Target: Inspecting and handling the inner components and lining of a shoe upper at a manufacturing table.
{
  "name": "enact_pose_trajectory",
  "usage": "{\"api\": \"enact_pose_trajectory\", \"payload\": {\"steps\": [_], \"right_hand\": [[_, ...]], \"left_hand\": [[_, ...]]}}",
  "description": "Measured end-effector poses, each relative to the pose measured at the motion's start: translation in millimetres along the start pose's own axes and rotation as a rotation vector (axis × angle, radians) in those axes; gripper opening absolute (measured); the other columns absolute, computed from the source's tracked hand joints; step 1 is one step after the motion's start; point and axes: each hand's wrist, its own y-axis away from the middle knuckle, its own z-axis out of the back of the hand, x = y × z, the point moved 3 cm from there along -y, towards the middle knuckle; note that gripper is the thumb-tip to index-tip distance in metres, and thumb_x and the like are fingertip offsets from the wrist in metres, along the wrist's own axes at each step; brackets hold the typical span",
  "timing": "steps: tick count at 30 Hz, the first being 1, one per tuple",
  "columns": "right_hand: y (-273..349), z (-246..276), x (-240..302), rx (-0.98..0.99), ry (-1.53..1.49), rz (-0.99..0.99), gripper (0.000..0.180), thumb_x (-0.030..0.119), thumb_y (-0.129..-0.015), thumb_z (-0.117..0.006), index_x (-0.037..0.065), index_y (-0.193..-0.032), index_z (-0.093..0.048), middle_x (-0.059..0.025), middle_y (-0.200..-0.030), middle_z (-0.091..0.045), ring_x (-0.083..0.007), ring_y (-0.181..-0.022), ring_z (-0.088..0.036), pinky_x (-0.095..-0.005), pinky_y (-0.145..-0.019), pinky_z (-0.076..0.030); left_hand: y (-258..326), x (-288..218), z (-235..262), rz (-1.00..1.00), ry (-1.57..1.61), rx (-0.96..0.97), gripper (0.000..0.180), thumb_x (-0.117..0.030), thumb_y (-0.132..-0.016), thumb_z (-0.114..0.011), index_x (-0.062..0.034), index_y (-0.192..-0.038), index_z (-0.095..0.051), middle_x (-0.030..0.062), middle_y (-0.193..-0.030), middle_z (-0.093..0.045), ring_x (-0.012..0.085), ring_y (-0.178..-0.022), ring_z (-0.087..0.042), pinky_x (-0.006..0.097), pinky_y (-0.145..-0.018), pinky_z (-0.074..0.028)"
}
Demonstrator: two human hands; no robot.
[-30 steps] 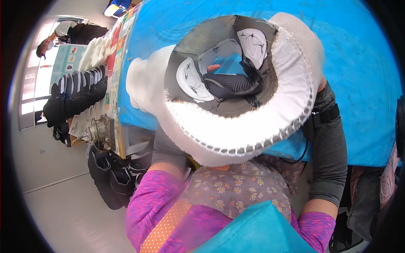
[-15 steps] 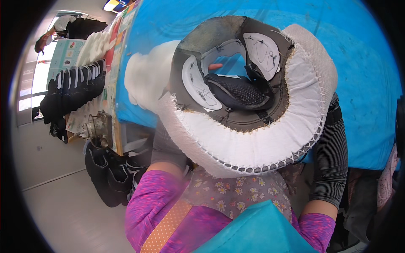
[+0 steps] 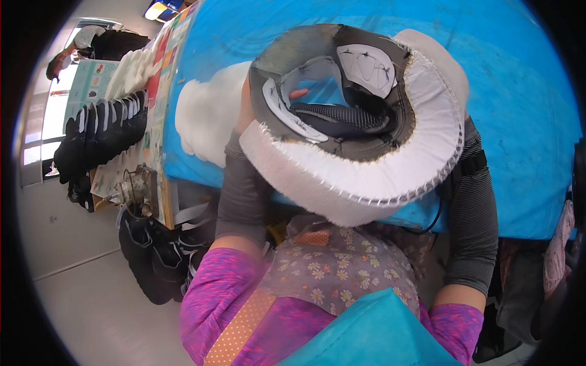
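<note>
I hold up a large ring-shaped padded piece, tilted, over the blue-covered table. Its collar is white and gathered, with zigzag stitching along the edges and a pale ribbed outer band. A dark grey inner ring carries white patches with rough black stitches. Black mesh padding shows in the opening. My left hand grips the left side; one finger shows through the opening, the other fingers are hidden. My right hand is out of sight behind the right side, with only its striped sleeve showing.
A white puffy padded piece lies on the table by my left arm. Farther left are a row of black shoes, stacked white pieces and a small metal machine. Black shoes hang below. Another person is at the far left.
The padded piece has risen slightly, moved left and tilted, with its near edge lifted away from my apron. More of my left sleeve and hand shows beside it.
</note>
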Motion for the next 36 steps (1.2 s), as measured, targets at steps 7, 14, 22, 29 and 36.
{"api": "enact_pose_trajectory", "payload": {"steps": [7,14,22,29,36], "right_hand": [[-1,-31,21,0.082,-0.292,0.135,0.073,0.048,-0.095,-0.058,0.000,-0.148,-0.045,-0.0162,-0.143,-0.057,-0.0290,-0.127,-0.059,-0.0439,-0.103,-0.053],[-7,-78,31,0.063,-0.282,0.205,0.107,0.082,-0.086,-0.050,0.005,-0.157,-0.031,-0.0194,-0.149,-0.050,-0.0342,-0.133,-0.054,-0.0487,-0.104,-0.054],[2,-76,50,0.128,0.036,0.152,0.091,0.015,-0.083,-0.074,0.010,-0.160,-0.026,-0.0191,-0.158,-0.036,-0.0323,-0.138,-0.049,-0.0425,-0.114,-0.045],[7,-76,49,0.114,0.277,0.055,0.085,0.002,-0.076,-0.067,0.009,-0.156,-0.039,-0.0169,-0.147,-0.050,-0.0252,-0.126,-0.058,-0.0372,-0.111,-0.046],[53,-74,76,-0.043,0.327,-0.045,0.064,0.001,-0.079,-0.063,0.002,-0.143,-0.057,-0.0119,-0.124,-0.068,-0.0177,-0.107,-0.067,-0.0319,-0.099,-0.053]], "left_hand": [[2,-6,-16,-0.045,-0.276,-0.085,0.089,-0.078,-0.097,-0.031,-0.0109,-0.155,-0.039,0.0057,-0.151,-0.047,0.0218,-0.137,-0.045,0.043,-0.107,-0.044],[11,-6,-21,-0.201,-0.524,0.042,0.097,-0.078,-0.091,-0.049,-0.0169,-0.162,-0.024,0.0021,-0.161,-0.032,0.0221,-0.145,-0.033,0.045,-0.112,-0.036],[4,0,-26,-0.156,-0.402,0.035,0.079,-0.057,-0.093,-0.061,-0.0102,-0.153,-0.041,0.0060,-0.147,-0.051,0.0226,-0.132,-0.050,0.044,-0.104,-0.044],[17,-9,-46,-0.118,-0.337,0.060,0.070,-0.055,-0.095,-0.058,0.0007,-0.138,-0.056,0.0122,-0.128,-0.065,0.0249,-0.114,-0.064,0.041,-0.094,-0.053],[28,-3,-106,0.105,-0.271,0.183,0.077,-0.063,-0.095,-0.053,0.0052,-0.130,-0.059,0.0189,-0.118,-0.069,0.0273,-0.102,-0.070,0.041,-0.085,-0.058]]}}
